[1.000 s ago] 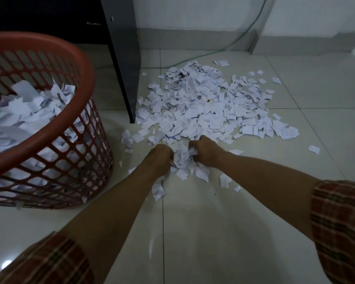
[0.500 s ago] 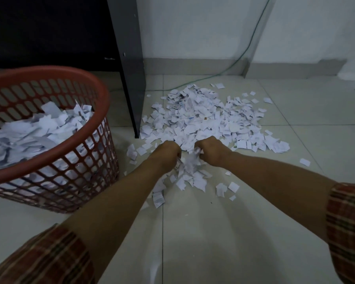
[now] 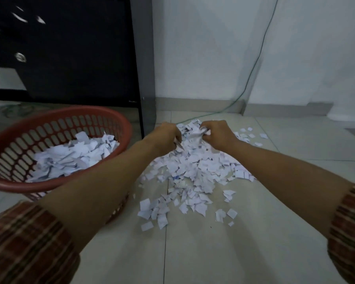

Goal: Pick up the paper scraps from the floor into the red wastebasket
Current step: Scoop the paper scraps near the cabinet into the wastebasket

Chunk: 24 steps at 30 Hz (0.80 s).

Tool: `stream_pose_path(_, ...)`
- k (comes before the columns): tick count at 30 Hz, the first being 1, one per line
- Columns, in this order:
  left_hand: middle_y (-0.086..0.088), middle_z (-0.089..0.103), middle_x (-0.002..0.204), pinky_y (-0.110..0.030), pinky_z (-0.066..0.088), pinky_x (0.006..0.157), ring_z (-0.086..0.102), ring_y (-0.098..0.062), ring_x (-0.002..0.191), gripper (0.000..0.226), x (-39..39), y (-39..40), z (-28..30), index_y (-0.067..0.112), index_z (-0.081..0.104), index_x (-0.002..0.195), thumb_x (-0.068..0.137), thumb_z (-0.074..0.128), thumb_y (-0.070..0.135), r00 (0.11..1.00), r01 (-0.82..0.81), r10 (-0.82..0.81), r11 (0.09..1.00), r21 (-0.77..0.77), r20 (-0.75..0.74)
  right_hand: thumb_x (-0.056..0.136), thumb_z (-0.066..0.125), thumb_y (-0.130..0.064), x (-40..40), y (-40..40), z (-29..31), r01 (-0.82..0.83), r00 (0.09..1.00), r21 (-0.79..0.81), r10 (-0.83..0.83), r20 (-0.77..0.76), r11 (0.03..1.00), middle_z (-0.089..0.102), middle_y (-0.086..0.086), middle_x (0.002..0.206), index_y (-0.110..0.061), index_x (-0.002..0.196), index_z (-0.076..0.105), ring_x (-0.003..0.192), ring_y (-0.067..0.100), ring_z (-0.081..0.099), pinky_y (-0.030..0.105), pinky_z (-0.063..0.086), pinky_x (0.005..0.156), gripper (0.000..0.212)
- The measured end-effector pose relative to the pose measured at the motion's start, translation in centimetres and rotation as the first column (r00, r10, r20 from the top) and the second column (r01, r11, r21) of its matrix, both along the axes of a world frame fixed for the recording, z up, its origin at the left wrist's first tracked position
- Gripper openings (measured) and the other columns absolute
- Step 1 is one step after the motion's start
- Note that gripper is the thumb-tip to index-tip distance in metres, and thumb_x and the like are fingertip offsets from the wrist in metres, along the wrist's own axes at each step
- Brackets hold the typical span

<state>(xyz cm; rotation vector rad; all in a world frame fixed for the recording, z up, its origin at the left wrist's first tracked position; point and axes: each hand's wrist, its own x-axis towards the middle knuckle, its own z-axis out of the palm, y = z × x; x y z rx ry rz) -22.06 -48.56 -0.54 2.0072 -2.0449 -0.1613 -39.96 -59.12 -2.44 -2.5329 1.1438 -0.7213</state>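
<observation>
A wide heap of white paper scraps (image 3: 197,171) covers the tiled floor in the middle of the head view. My left hand (image 3: 166,136) and my right hand (image 3: 217,135) are raised above the heap's far part, each gripping a bunch of scraps, with a clump of paper (image 3: 195,134) bridging the gap between them. The red wastebasket (image 3: 74,113) stands at the left, beside my left forearm, holding a thick layer of scraps. Loose scraps (image 3: 154,212) trail toward me on the floor.
A dark cabinet with a grey side panel (image 3: 143,58) stands just behind the basket. A green cable (image 3: 252,74) runs down the white wall to the floor behind the heap. Bare tiles (image 3: 213,259) lie in front of me.
Both hands have closed on scraps and lifted off the floor with them. The view has tilted up, so the basket and heap sit lower in the frame.
</observation>
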Motion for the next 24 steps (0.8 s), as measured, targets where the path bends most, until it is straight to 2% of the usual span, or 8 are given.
stream_pose_path(5,-0.009,0.065,0.111,-0.025,0.046,0.082,0.062,-0.025,0.098,0.025,3.8,1.7,5.4,0.014,0.075,0.100,0.078,0.074,0.004,0.998,-0.054,0.056,0.994,-0.091,0.019,0.078,0.069,-0.001,2.7,0.8,4.9,-0.007,0.991,-0.041,0.012,0.130,0.999,0.073,0.010,0.097,-0.006,0.096,0.074,0.088,0.016,0.061,0.012,0.034,0.067,0.020)
stream_pose_path(8,-0.008,0.063,0.109,-0.034,0.053,0.087,0.063,-0.026,0.096,0.023,6.0,3.6,7.6,0.013,0.075,0.098,0.077,0.076,0.004,0.995,-0.097,0.099,0.989,-0.109,0.022,0.080,0.068,-0.002,5.3,2.0,6.7,-0.017,0.981,-0.047,0.026,0.193,0.999,0.072,0.009,0.100,-0.006,0.099,0.073,0.086,0.014,0.059,-0.003,0.029,0.061,0.021)
stream_pose_path(10,-0.006,0.064,0.105,-0.038,0.055,0.085,0.064,-0.025,0.093,0.023,7.9,5.2,8.5,0.015,0.075,0.094,0.075,0.075,0.002,0.994,-0.102,0.106,0.988,-0.117,0.026,0.081,0.068,-0.003,7.5,3.1,7.4,-0.045,0.976,-0.038,0.052,0.212,0.998,0.071,0.009,0.099,-0.007,0.100,0.073,0.086,0.016,0.059,-0.006,0.027,0.058,0.020)
stream_pose_path(13,-0.006,0.064,0.106,-0.040,0.055,0.084,0.063,-0.026,0.094,0.023,11.2,7.3,8.7,0.017,0.074,0.095,0.074,0.077,0.006,0.985,-0.157,0.164,0.981,-0.112,0.055,0.077,0.068,-0.001,11.1,5.1,8.0,-0.124,0.965,-0.047,0.132,0.228,0.991,0.071,0.006,0.092,-0.008,0.097,0.074,0.087,0.020,0.063,-0.001,0.032,0.061,0.022)
stream_pose_path(17,-0.007,0.068,0.106,-0.035,0.053,0.085,0.063,-0.025,0.096,0.023,15.2,10.0,7.5,0.012,0.074,0.101,0.079,0.076,0.006,0.959,-0.277,0.281,0.957,-0.083,0.043,0.075,0.069,-0.004,15.9,8.6,8.1,-0.251,0.944,-0.065,0.259,0.206,0.966,0.072,0.006,0.088,-0.010,0.093,0.074,0.081,0.014,0.061,0.012,0.038,0.064,0.019)
stream_pose_path(21,-0.003,0.067,0.107,-0.024,0.044,0.079,0.062,-0.021,0.099,0.021,18.0,12.7,6.1,0.011,0.072,0.105,0.084,0.070,0.007,0.944,-0.319,0.317,0.948,0.011,0.088,0.078,0.068,-0.005,19.8,11.3,7.5,-0.348,0.920,-0.015,0.345,0.187,0.937,0.070,0.001,0.086,-0.011,0.091,0.073,0.077,0.009,0.058,0.002,0.035,0.058,0.015)
stream_pose_path(24,-0.006,0.063,0.120,-0.030,0.049,0.090,0.060,-0.025,0.108,0.030,20.9,14.2,5.0,0.016,0.068,0.113,0.084,0.071,0.010,0.905,-0.402,0.389,0.914,0.051,0.170,0.080,0.068,-0.006,22.4,12.9,6.7,-0.396,0.905,0.030,0.384,0.181,0.918,0.069,0.000,0.088,-0.012,0.094,0.073,0.080,0.008,0.058,0.006,0.037,0.060,0.015)
